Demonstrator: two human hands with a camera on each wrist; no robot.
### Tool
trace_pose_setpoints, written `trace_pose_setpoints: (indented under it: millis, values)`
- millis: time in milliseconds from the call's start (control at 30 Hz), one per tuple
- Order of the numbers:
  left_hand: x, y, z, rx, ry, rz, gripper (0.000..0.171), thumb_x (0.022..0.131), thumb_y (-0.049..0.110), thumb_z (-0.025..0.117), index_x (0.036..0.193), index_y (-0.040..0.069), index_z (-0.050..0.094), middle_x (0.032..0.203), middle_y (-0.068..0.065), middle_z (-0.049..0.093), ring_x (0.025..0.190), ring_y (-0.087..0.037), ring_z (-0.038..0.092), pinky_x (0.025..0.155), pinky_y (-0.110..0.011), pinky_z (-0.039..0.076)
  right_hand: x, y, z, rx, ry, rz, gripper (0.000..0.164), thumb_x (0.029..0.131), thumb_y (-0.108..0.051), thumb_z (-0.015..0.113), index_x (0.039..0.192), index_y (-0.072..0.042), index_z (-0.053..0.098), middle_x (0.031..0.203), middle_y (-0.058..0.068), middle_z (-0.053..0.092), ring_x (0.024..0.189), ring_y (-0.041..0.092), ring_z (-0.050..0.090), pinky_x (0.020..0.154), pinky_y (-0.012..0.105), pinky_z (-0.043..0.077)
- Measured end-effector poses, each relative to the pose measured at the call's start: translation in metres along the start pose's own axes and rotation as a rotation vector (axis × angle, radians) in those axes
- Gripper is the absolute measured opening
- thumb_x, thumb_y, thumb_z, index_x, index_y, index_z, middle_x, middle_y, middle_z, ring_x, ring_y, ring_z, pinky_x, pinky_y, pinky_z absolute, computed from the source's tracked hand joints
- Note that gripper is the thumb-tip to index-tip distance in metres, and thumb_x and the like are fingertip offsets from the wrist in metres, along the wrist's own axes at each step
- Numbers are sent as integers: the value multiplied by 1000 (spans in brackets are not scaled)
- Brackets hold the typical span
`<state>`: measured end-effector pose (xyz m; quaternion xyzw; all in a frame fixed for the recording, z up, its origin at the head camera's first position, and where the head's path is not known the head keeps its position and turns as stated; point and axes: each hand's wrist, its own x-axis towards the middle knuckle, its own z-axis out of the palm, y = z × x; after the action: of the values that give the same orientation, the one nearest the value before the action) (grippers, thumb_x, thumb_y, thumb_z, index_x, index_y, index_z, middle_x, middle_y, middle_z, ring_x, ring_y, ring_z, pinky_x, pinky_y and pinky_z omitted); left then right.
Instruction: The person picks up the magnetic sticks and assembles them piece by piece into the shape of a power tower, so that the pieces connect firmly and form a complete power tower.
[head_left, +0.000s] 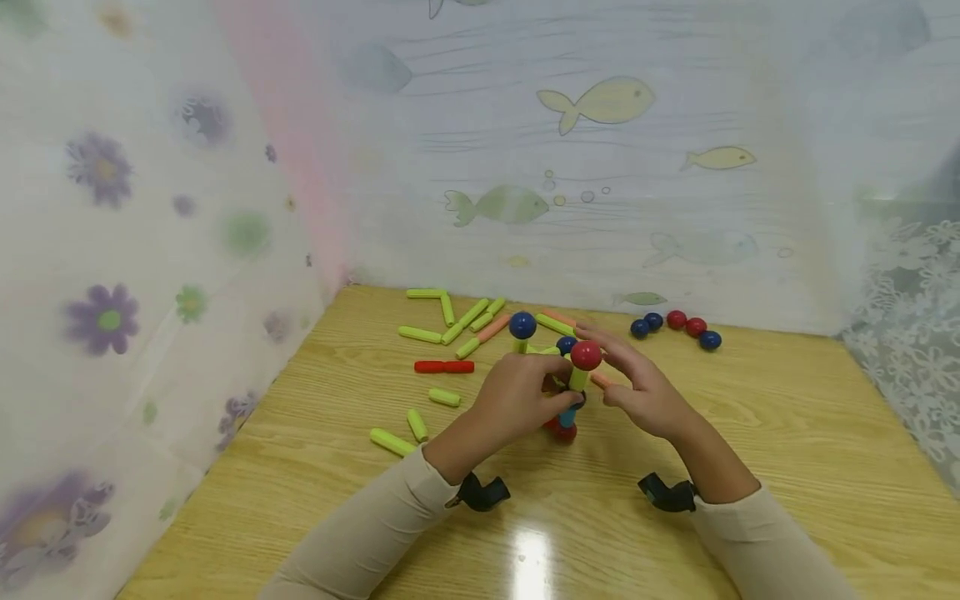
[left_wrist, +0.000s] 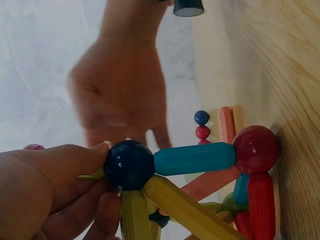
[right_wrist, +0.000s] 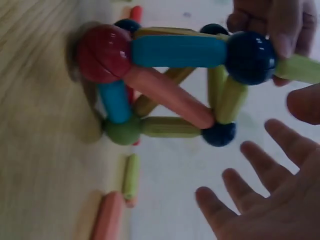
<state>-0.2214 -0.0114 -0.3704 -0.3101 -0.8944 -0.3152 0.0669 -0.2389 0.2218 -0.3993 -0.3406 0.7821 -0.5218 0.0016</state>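
Observation:
A frame of coloured rods and balls stands on the table, with a red ball (head_left: 587, 356) topping one upright yellow-green rod and a blue ball (head_left: 522, 326) topping another. My left hand (head_left: 525, 387) pinches a dark blue ball (left_wrist: 131, 165) at one of its corners. From that corner a teal rod (left_wrist: 195, 158) runs down to a lower red ball (left_wrist: 256, 150). An orange rod (right_wrist: 170, 95) slants across one side, and a green ball (right_wrist: 123, 130) sits at the base. Beside the frame, my right hand (head_left: 648, 396) has its fingers spread and holds nothing.
Loose yellow-green rods (head_left: 446, 397) and a pair of red rods (head_left: 444, 367) lie to the left and behind. Several red and blue balls, one of them a blue ball (head_left: 709, 340), lie at the back right. Printed cloth walls enclose the wooden table (head_left: 750, 400).

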Motion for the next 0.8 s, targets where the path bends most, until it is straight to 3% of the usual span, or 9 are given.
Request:
trace_pose_setpoints:
  millis: [100,167,333,467,633,800]
  values:
    - [0,-1,0,16,-5,-5,17,91,34,81,102,22,77,92,11,78,83,-1,71,70,-14,52,0,12,4,-23,-55,31,78,87,18,50,160,-10,40,172,1,23,160,35,14,109,80,28]
    - [0,-1,-1,17,-15,-15,18,91,35,81,103,22,77,92,11,77,82,0,70,70,-14,52,0,16,5,-78,-39,31,74,88,17,53,157,-11,45,170,2,27,158,38,20,107,79,34]
    - [0,-5,-6,-1,-37,-44,21,91,30,80,108,19,77,94,9,77,86,-4,72,70,-16,54,-1,12,3,-306,103,8,56,91,5,67,142,-18,61,151,5,50,138,32,50,96,63,53]
    - [-2,-16,-13,-37,-45,-52,24,91,27,80,113,17,77,101,6,77,93,-11,74,73,-21,56,-7,7,2,-463,198,-3,48,90,-1,76,135,-16,66,134,7,58,118,26,59,84,54,59]
    - [-13,-48,-33,-71,-78,-76,21,93,27,79,112,19,77,105,4,77,90,-8,72,77,-26,58,-17,4,6,-555,272,5,40,88,-4,81,127,-14,71,118,3,64,103,23,63,78,47,62]
    - [-30,-97,-58,-108,-163,-236,18,95,16,77,113,14,78,106,5,75,97,-12,69,84,-36,59,-23,-3,12,-555,312,23,33,86,-5,84,117,-12,73,114,2,65,94,20,69,79,44,63]
